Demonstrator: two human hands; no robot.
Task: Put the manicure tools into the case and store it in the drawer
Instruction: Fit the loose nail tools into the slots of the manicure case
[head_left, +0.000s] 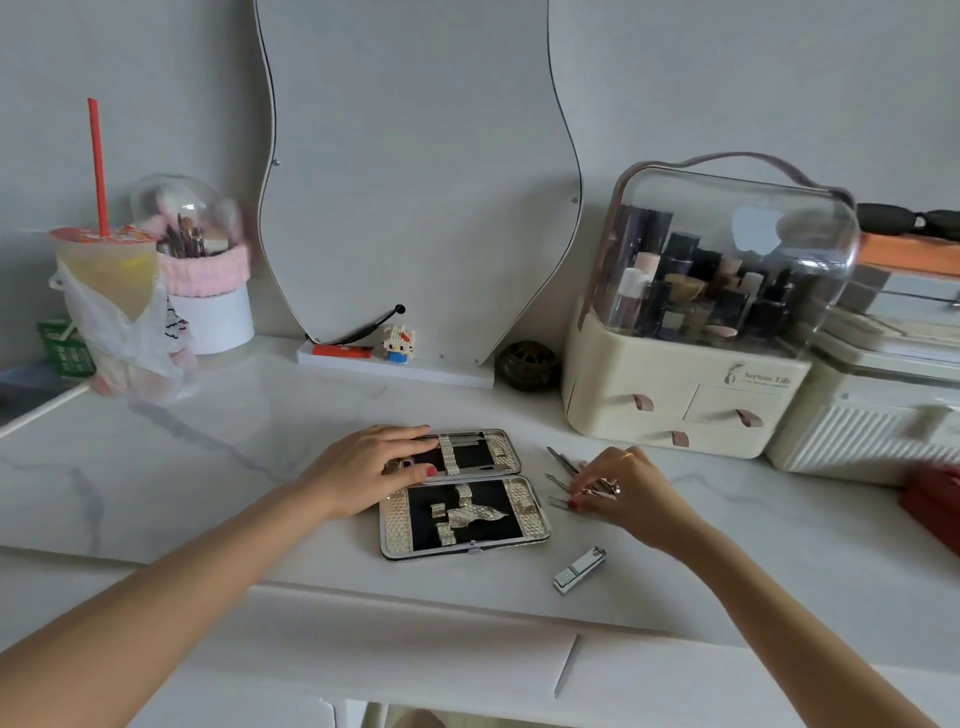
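Case (464, 492), open, textured silver, black lining, tools strapped inside; my left hand (370, 464) flat on it; right hand (618, 486), at 3 o'clock, pinches loose tools (562, 467).

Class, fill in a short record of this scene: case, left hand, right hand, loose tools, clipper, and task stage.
case: open flat on the table
left hand: lies on the case's far half, fingers straight
right hand: fingers curled on the loose tools
loose tools: thin metal ones right of the case
clipper: alone on the table, near edge
task stage: near half of case holds no tools; some tools not yet packed
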